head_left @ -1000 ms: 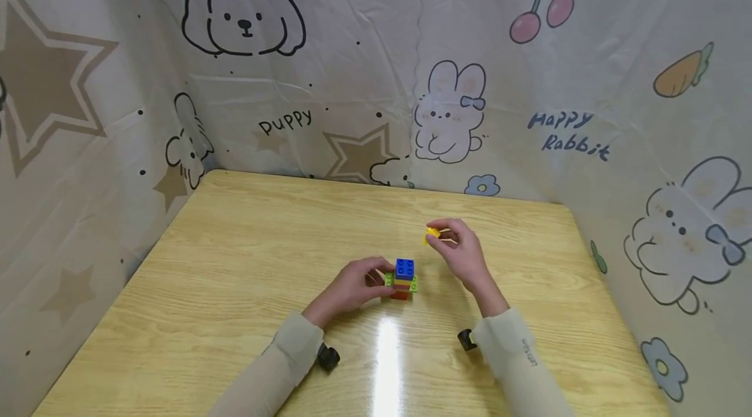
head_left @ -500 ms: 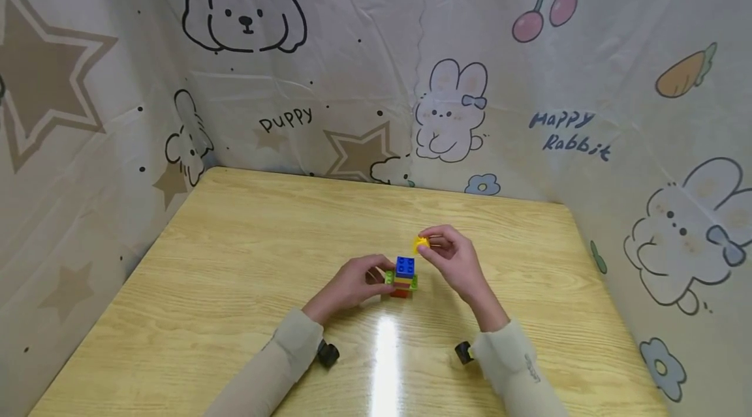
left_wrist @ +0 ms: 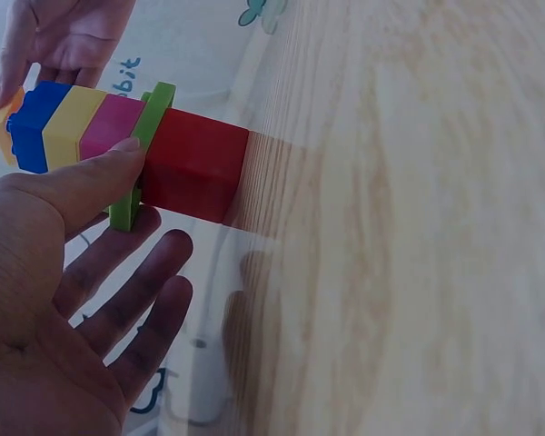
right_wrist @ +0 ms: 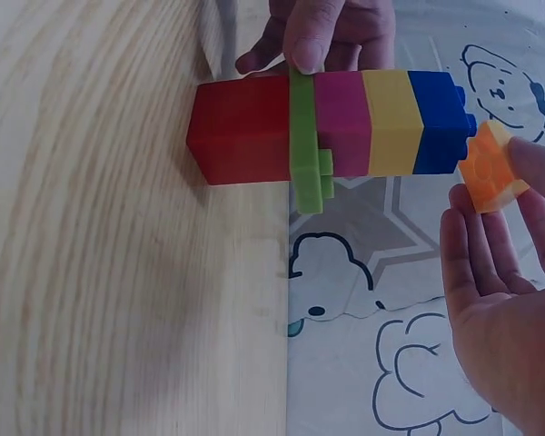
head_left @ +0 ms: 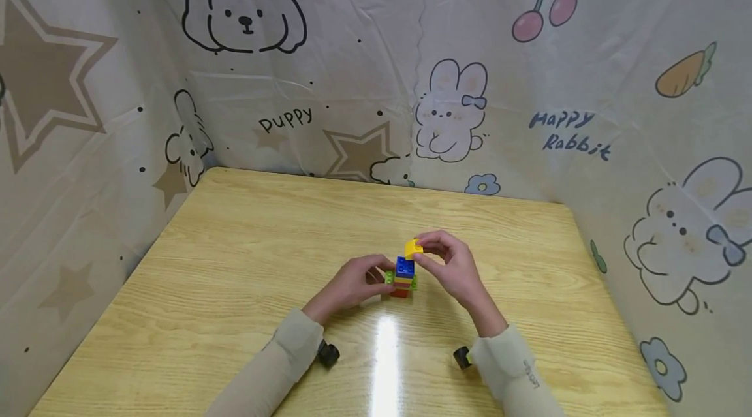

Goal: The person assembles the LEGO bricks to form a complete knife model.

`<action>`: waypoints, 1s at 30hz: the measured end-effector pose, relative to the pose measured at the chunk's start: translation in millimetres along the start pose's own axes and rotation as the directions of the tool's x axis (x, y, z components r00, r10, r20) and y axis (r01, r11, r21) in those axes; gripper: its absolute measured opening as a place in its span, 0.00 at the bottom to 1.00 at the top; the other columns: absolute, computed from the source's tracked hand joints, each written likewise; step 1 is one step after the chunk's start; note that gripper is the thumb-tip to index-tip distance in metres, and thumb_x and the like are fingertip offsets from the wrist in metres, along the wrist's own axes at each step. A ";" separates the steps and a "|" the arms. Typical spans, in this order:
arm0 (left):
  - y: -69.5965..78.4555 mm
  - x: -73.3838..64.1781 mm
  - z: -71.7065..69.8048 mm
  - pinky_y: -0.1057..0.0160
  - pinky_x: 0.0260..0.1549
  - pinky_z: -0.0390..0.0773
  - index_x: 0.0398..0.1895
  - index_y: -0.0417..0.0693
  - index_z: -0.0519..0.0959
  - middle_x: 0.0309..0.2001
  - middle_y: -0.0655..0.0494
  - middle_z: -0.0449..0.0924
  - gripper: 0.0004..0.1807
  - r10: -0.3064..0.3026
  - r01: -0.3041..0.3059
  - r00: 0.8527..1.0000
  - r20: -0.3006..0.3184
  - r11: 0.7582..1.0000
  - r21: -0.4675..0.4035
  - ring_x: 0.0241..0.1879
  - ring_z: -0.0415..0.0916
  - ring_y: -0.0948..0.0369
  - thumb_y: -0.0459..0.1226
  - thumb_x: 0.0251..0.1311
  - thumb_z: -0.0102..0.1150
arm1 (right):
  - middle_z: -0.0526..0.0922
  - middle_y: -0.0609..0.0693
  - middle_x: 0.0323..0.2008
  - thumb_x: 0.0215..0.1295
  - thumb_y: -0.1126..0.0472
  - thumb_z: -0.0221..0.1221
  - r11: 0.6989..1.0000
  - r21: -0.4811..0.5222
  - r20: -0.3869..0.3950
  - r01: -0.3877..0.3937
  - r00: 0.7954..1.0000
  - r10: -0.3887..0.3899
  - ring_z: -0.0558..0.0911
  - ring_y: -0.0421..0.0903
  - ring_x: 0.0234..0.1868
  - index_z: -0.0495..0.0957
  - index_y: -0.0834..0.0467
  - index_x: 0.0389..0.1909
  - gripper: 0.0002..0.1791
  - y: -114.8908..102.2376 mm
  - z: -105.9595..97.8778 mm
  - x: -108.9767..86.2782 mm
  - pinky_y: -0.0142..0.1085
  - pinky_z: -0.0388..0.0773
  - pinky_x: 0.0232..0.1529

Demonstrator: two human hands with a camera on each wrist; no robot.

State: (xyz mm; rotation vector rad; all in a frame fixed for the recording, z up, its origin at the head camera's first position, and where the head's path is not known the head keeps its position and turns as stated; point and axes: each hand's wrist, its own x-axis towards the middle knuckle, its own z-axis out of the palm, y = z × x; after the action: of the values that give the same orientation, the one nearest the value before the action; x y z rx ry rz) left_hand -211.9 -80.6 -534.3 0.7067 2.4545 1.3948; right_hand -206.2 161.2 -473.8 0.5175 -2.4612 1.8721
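On the table stands a tower of toy building blocks: a red block (right_wrist: 241, 132) at the bottom, a flat green piece (right_wrist: 303, 145), then a pink block (right_wrist: 342, 124), a yellow block (right_wrist: 392, 124) and a blue block (right_wrist: 436, 127) on top. My left hand (head_left: 352, 283) pinches the tower at the green piece between thumb and fingers, its other fingers spread below. Between thumb and fingertips of my right hand (head_left: 455, 267) is a small yellow block (head_left: 413, 249), tilted at the blue block's studs. Whether they touch I cannot tell.
The pale wooden table (head_left: 264, 228) reaches back to a printed cloth (head_left: 352, 77), which hangs behind and on both sides. A strip of glare (head_left: 386, 365) lies on the wood in front of the tower.
My right hand has brought the small yellow block left and down, from beyond the tower's right side to its top. The left hand stays on the tower.
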 end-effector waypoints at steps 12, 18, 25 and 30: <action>1.5 -1.8 -0.3 0.65 0.45 0.84 0.55 0.60 0.83 0.52 0.62 0.86 0.16 -0.004 0.004 1.000 -0.006 1.000 0.010 0.42 0.82 0.65 0.42 0.65 0.71 | 0.82 0.58 0.56 0.65 0.66 0.70 0.999 -0.039 0.036 0.027 0.999 -0.025 0.84 0.54 0.54 0.82 0.62 0.44 0.10 4.4 6.3 -2.2 0.50 0.79 0.64; 2.5 -2.1 -0.6 0.65 0.45 0.84 0.56 0.60 0.83 0.52 0.62 0.85 0.16 -0.010 0.011 1.000 -0.009 0.999 0.030 0.42 0.82 0.66 0.42 0.65 0.71 | 0.83 0.56 0.54 0.65 0.65 0.71 0.994 -0.088 0.062 0.069 0.996 -0.064 0.85 0.51 0.53 0.83 0.59 0.43 0.09 4.3 8.8 -0.5 0.45 0.80 0.62; 0.9 -1.5 -0.5 0.66 0.46 0.83 0.53 0.58 0.83 0.51 0.62 0.85 0.15 0.019 -0.018 1.000 -0.017 0.999 0.029 0.44 0.83 0.65 0.42 0.65 0.71 | 0.84 0.54 0.53 0.63 0.65 0.72 0.989 -0.094 0.113 0.117 0.988 -0.106 0.85 0.47 0.50 0.83 0.56 0.42 0.09 1.7 10.6 0.2 0.54 0.80 0.61; 1.1 -0.9 -0.3 0.65 0.46 0.83 0.53 0.59 0.83 0.52 0.63 0.85 0.14 0.014 -0.014 1.000 -0.016 1.000 0.027 0.44 0.83 0.65 0.41 0.65 0.71 | 0.84 0.52 0.52 0.65 0.64 0.71 0.986 -0.116 0.127 0.124 0.986 -0.109 0.85 0.48 0.50 0.82 0.54 0.42 0.09 0.8 10.2 0.1 0.50 0.81 0.61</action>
State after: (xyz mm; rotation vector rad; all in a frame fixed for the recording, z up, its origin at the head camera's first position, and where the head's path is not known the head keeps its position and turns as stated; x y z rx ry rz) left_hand -210.9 -80.8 -533.3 0.7227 2.4895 1.3806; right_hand -204.5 151.7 -477.5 0.7715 -2.5373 1.6808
